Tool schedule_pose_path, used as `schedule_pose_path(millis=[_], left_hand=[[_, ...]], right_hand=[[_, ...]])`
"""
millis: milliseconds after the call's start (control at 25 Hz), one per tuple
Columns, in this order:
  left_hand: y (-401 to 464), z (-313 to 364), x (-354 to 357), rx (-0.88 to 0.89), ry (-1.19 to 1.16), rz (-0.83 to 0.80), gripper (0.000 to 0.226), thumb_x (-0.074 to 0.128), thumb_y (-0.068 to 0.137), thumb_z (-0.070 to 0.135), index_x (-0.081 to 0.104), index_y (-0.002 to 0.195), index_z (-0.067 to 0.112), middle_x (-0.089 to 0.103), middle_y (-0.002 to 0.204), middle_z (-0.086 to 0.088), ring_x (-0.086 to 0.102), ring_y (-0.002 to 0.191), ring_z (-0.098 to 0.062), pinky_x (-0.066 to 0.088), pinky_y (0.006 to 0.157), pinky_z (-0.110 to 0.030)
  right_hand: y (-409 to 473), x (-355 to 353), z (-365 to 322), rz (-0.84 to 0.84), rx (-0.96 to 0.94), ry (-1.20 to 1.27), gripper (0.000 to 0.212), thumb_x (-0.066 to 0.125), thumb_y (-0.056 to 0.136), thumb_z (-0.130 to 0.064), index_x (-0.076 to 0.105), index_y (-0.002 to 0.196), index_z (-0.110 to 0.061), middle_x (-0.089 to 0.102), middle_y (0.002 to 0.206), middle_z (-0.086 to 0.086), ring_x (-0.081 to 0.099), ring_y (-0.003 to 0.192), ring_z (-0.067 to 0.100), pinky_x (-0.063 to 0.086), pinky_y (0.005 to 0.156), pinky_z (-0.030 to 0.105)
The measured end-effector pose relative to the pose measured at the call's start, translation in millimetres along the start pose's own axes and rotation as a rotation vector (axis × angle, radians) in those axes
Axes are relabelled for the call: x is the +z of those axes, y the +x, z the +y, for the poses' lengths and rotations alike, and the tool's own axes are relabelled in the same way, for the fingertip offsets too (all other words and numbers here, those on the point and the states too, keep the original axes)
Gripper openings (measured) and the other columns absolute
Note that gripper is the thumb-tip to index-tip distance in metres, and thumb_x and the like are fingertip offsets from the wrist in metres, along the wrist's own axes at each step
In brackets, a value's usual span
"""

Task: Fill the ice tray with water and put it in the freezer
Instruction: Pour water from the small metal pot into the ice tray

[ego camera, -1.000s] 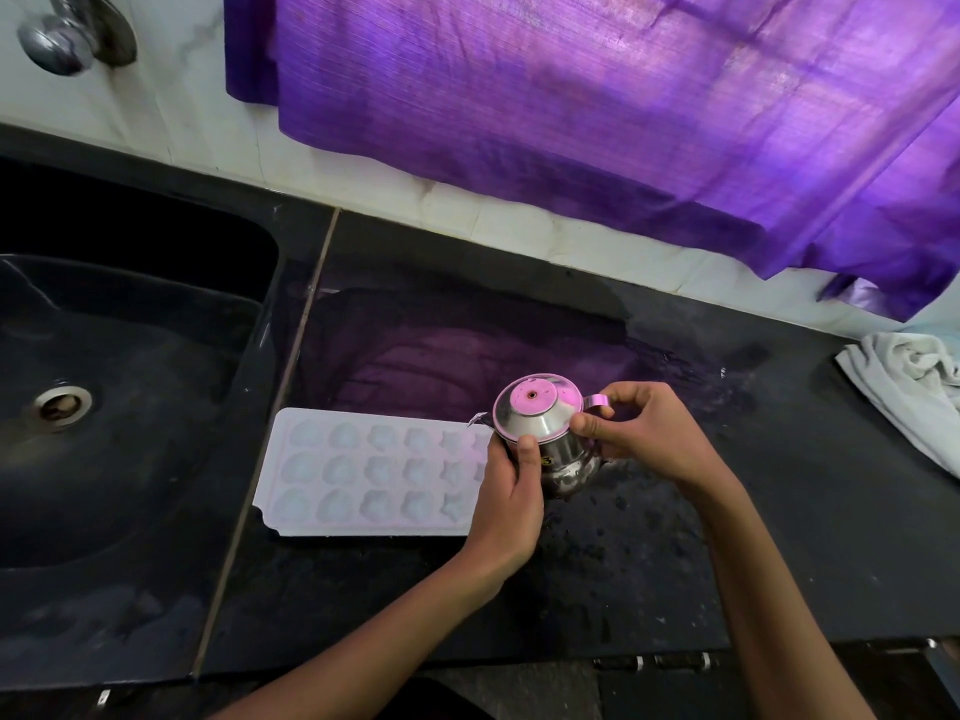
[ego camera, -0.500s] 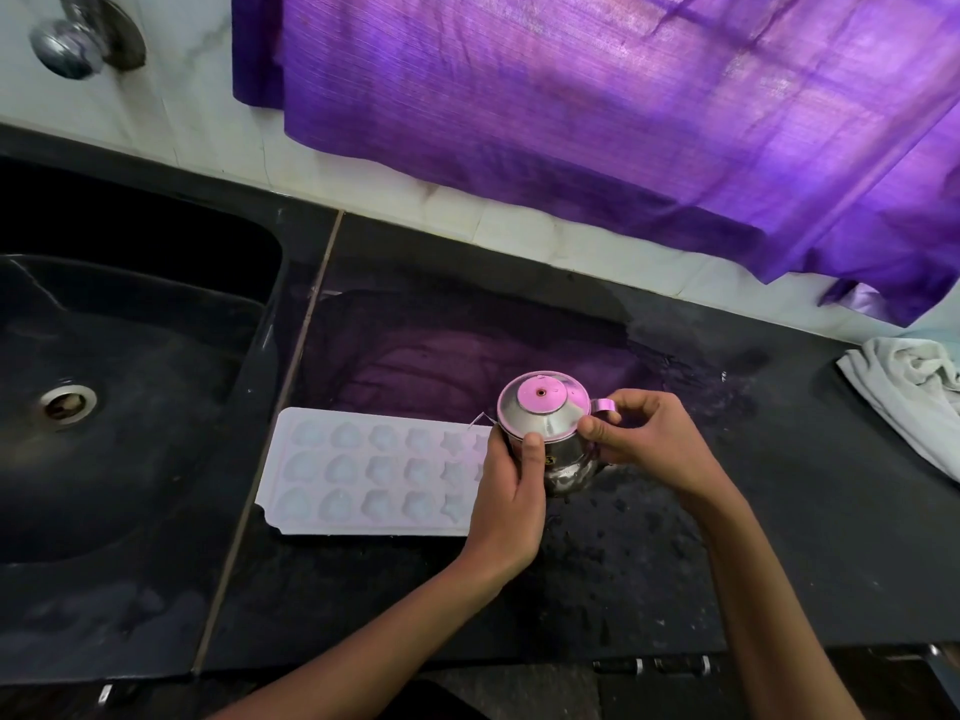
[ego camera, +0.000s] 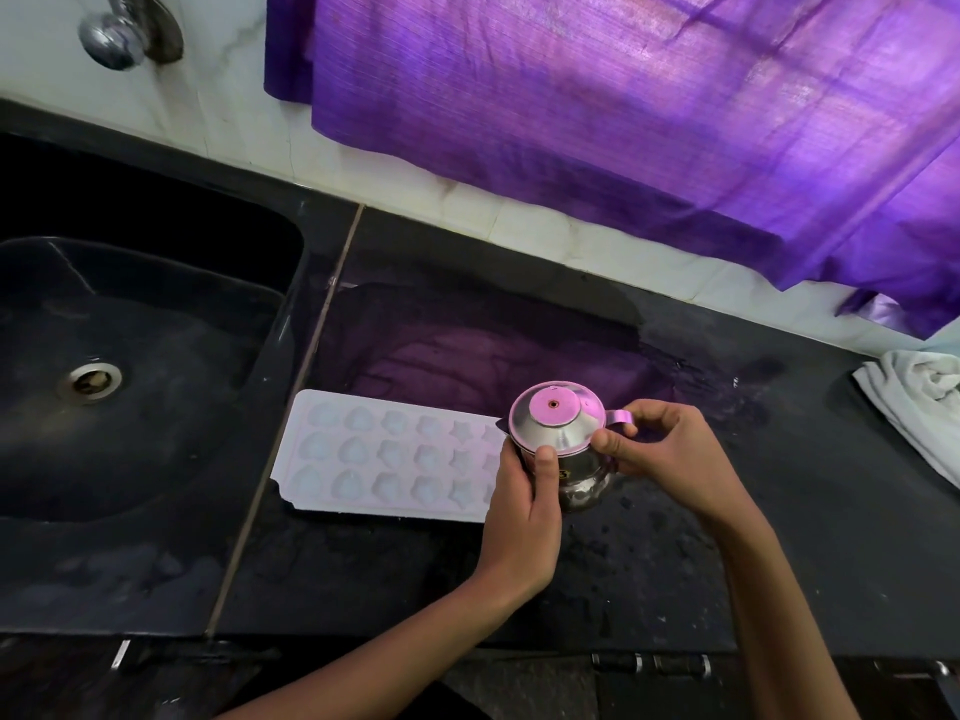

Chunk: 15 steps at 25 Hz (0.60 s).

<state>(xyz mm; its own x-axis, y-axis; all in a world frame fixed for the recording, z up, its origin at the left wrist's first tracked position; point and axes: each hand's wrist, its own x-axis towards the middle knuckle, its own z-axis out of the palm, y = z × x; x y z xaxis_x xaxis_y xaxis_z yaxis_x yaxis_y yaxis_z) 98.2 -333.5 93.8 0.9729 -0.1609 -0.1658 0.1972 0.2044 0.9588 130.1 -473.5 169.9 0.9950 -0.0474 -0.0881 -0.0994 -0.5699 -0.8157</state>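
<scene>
A white ice tray [ego camera: 384, 457] with heart and star cells lies flat on the black counter [ego camera: 675, 563], just right of the sink. At its right end stands a small steel jug [ego camera: 558, 428] with a lid on top and a spout toward the tray. My left hand [ego camera: 524, 504] grips the jug's body from the near side, thumb up against the lid's rim. My right hand [ego camera: 670, 454] holds the jug from the right, fingers pinching the lid's edge by the handle. Whether the cells hold water is unclear.
A black sink [ego camera: 130, 366] with a drain fills the left, a chrome tap [ego camera: 111, 36] on the wall above it. A purple curtain [ego camera: 623, 111] hangs over the counter's back. A white cloth [ego camera: 919, 402] lies at the right edge. The counter is wet around the jug.
Both hands keep their hold on the jug and have barely shifted. The view has drifted slightly; the tray has not moved.
</scene>
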Motion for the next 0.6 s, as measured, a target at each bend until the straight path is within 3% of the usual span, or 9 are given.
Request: schedule_pose_path(millis=[200,400,600], left_hand=[[-5.3,-7.8,1.2,-0.058,-0.017,-0.01,0.041,0.026,0.098,0.041,0.033,0.136,0.028,0.05,0.13,0.013,0.046,0.107,0.013,0.034,0.077,0.006],[-7.1,-7.1,1.4,-0.083,-0.03,-0.005,0.035,0.024,0.099,0.04,0.033,0.132,0.032,0.05,0.12,0.019,0.044,0.1,0.018,0.033,0.072,0.007],[-7.9,-6.8,2.1,-0.078,-0.021,-0.018,0.039,0.024,0.099,0.04,0.032,0.135,0.03,0.049,0.118,0.022,0.043,0.098,0.019,0.033,0.071,0.007]], right_hand=[[-1.4,0.4,0.0,-0.021,0.001,-0.133,0.061,0.079,0.046,-0.064,0.055,0.062,-0.01,0.07,0.071,0.014,0.063,0.064,0.021,0.054,0.07,0.052],[-2.4,2.2,-6.5,-0.017,-0.024,-0.197,0.065,0.075,0.049,-0.059,0.062,0.073,0.0,0.065,0.059,-0.003,0.059,0.058,0.01,0.055,0.067,0.046],[-4.4,0.6,-7.8,-0.028,-0.037,-0.203,0.072,0.073,0.047,-0.063,0.063,0.077,0.002,0.067,0.064,0.006,0.061,0.059,0.013,0.055,0.069,0.046]])
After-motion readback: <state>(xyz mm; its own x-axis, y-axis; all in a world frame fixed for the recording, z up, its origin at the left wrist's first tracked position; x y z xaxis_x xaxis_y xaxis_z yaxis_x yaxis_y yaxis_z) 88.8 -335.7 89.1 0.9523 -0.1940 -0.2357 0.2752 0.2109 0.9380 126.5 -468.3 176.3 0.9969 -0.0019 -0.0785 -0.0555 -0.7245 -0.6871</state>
